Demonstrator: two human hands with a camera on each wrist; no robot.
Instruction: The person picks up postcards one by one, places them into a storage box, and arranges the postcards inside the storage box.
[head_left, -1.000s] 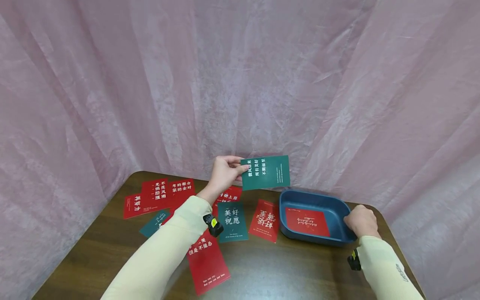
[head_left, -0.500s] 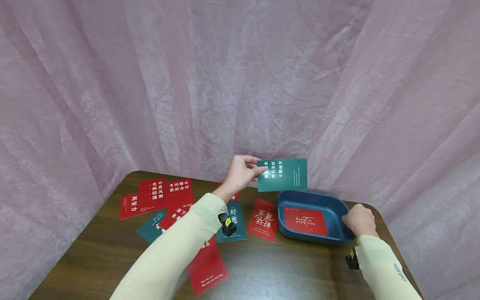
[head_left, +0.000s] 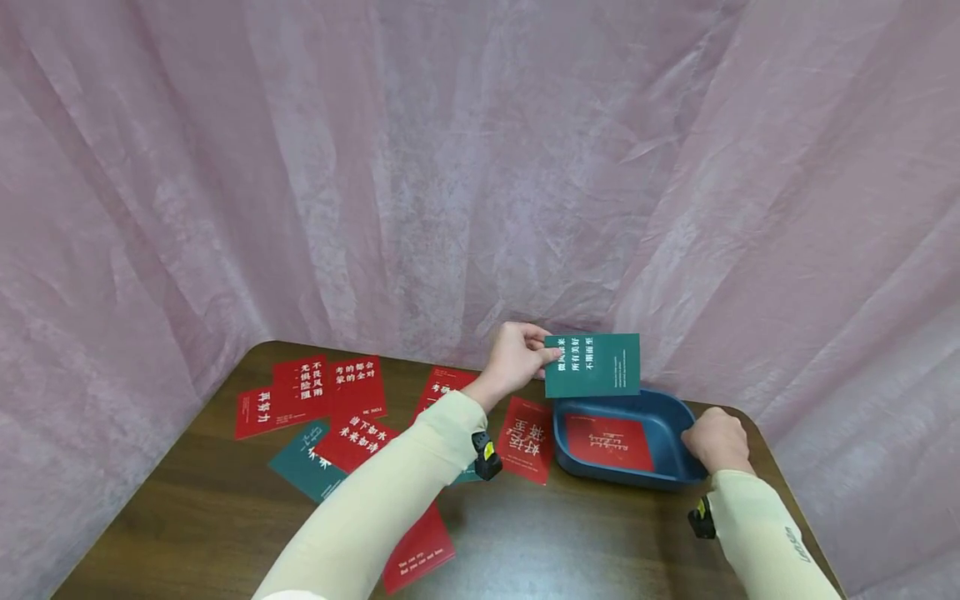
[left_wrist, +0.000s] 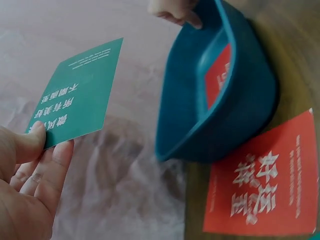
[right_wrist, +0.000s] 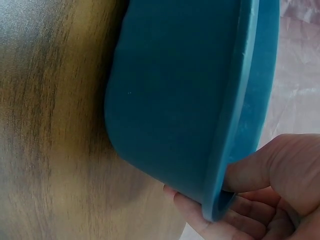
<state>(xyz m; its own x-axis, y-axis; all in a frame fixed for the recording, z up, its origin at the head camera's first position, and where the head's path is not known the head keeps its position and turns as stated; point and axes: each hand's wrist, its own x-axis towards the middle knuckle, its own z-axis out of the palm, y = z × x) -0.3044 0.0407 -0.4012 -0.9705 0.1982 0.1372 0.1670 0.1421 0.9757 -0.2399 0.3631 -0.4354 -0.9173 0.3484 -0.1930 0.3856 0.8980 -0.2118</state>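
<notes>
"Fingers of your left hand (head_left: 513, 360): what have they got?"

"Green card (head_left: 592, 365). Your thumb lies on the printed face, other fingers behind, pinching the short edge at the card's 9 o'clock."

"And your right hand (head_left: 720, 440)?"

"Grips the blue container (head_left: 630, 477) by its rim at 3 o'clock. Thumb inside, fingers outside."

"Where's your card exactly?"

"In the air, about 11 o'clock from the container's middle. Overlaps the far rim in the head view, but your left wrist view shows them apart. Print faces you."

"Handling?"

"Looks light, thin, stiff enough to hang flat from one end. Slight sheen, so maybe slippery. Probably creases if you squeeze a corner. Best hold: mid short edge, light pinch, about what you have."

"Container?"

"Looks like rigid plastic, likely light enough to slide if nudged. Rim's your grip."

"What else is near you?"

"Inner red card (head_left: 609, 443) flat in the container, toward 9 o'clock. Outer red card (head_left: 525, 442) on the table (head_left: 562, 533), just beside the container at 9 o'clock. More cards (head_left: 358, 383) farther out, around 9 too. Flat ones probably resist lifting; take an edge or corner."
</notes>
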